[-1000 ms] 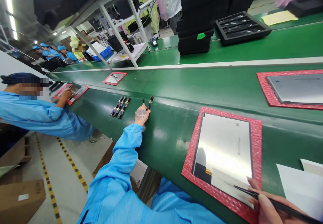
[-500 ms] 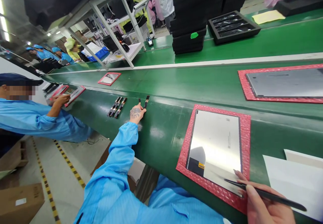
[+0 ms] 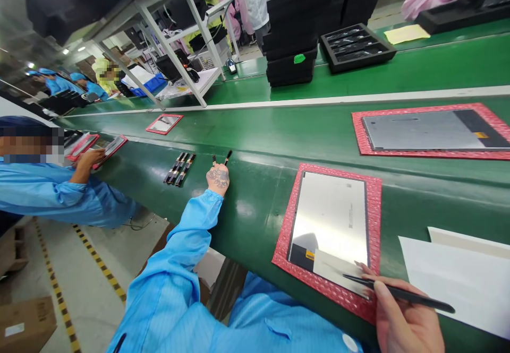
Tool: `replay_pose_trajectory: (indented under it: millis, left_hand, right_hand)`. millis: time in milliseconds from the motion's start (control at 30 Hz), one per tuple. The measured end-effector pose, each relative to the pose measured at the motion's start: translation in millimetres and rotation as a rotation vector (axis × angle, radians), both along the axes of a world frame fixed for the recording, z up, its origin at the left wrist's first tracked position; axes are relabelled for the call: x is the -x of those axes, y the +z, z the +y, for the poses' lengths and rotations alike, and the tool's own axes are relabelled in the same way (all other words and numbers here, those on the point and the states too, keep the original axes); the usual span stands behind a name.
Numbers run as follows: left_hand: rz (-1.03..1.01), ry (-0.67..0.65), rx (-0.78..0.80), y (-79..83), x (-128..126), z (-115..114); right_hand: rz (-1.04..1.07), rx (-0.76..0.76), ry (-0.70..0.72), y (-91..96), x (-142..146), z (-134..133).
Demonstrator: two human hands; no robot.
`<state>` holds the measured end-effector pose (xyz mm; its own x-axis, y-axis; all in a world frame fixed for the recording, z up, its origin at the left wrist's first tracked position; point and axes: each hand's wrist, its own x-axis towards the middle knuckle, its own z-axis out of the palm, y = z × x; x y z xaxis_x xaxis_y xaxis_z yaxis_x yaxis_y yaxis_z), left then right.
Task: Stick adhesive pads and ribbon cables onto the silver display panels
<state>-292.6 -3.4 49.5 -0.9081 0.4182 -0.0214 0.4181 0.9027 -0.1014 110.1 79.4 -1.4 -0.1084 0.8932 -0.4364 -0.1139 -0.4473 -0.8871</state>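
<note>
My left hand (image 3: pixel 218 179) is stretched out over the green bench, its back toward me and its fingers curled. Past it poke the ends of two narrow dark strips (image 3: pixel 228 157), like flex circuit boards; the fingers hide the rest. Left of this hand lie several similar strips (image 3: pixel 179 169) side by side. Black tweezers (image 3: pixel 402 292) are gripped in my right hand (image 3: pixel 406 310), their tips over the lower part of a display panel (image 3: pixel 332 215). That silvery panel, with a dark strip and orange tab at its lower left, rests on pink bubble wrap (image 3: pixel 286 225).
Another panel (image 3: pixel 418 127) on pink wrap lies farther back at right. White sheets (image 3: pixel 450 273) are at the right front. Black trays (image 3: pixel 292 40) are stacked across the belt, near a metal shelf (image 3: pixel 191 40). A co-worker in blue (image 3: pixel 59 188) sits at left.
My left hand has turned, so its back covers more of the two strips. The view has shifted right, bringing the far panel's dark end into sight. My right hand still grips the tweezers.
</note>
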Motion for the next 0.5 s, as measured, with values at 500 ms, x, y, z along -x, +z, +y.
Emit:
replay_pose_trajectory:
  millis: [500]
  left_hand:
    - [-0.168, 0.079, -0.557, 37.7, 1.8, -21.3]
  right_hand:
    - [0.023, -0.115, -0.007, 4.2, -8.7, -3.8]
